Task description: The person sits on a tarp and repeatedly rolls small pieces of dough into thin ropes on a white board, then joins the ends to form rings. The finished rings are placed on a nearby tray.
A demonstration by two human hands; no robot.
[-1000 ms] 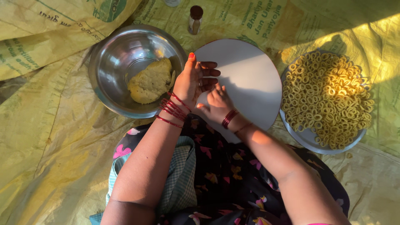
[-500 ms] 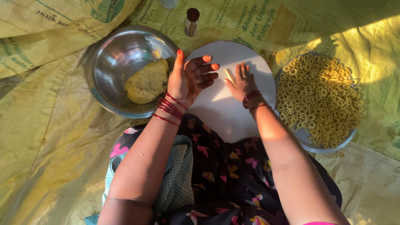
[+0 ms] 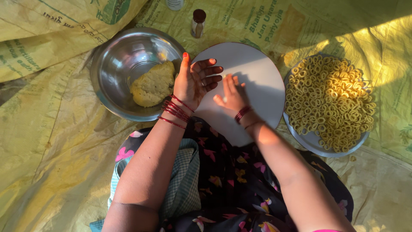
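My left hand (image 3: 196, 81) is held up on edge at the left rim of a round white board (image 3: 257, 90), fingers spread, palm facing right, red bangles on the wrist. My right hand (image 3: 232, 95) lies flat, palm down, on the board, fingers pressed to its surface; whether dough lies under it is hidden. A steel bowl (image 3: 124, 56) to the left holds a lump of yellow dough (image 3: 153, 84). A plate (image 3: 311, 141) on the right carries several small yellow dough rings (image 3: 330, 101).
A small brown-capped bottle (image 3: 198, 23) stands behind the board, with a pale container (image 3: 175, 4) at the top edge. Yellow printed sacks (image 3: 51, 141) cover the ground all around. My lap in dark floral cloth (image 3: 223, 180) fills the bottom centre.
My right hand left my left palm, reached out over the board, then drew back left to press flat on it. My left hand stayed raised beside the bowl.
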